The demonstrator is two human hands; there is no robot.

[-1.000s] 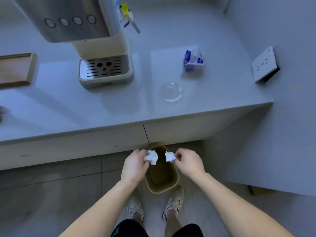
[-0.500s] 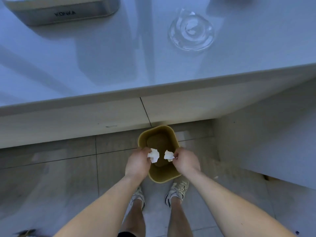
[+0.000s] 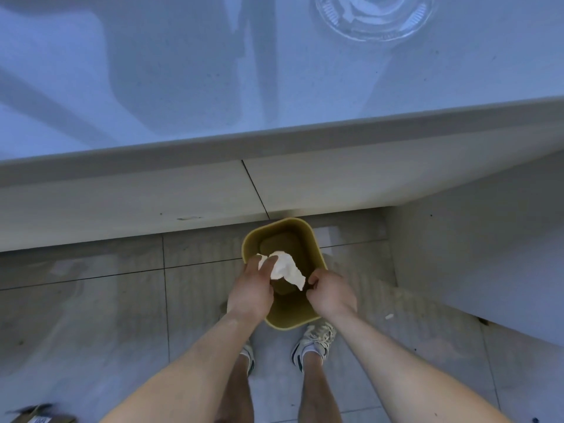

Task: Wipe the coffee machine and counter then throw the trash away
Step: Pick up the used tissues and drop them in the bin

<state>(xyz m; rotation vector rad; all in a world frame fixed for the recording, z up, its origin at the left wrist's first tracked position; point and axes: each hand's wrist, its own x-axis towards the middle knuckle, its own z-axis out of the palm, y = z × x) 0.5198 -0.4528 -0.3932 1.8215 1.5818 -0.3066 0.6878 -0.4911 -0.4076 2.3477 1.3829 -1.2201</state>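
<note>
A tan wastebasket stands on the tiled floor against the cabinet front, just ahead of my feet. My left hand is over its near-left rim, shut on a crumpled white tissue. My right hand is over the near-right rim, its fingers pinched at a second white tissue piece. The two pieces touch above the open bin and read as one white mass. The grey counter fills the top of the view. The coffee machine is out of view.
A clear round glass dish sits on the counter at the top right. A pale cabinet side closes off the right. A small white scrap lies on the floor, and cardboard shows at the bottom left.
My head has tilted further down, so the coffee machine left the view. Both hands moved lower over the bin and closer together, and the two tissue pieces now touch.
</note>
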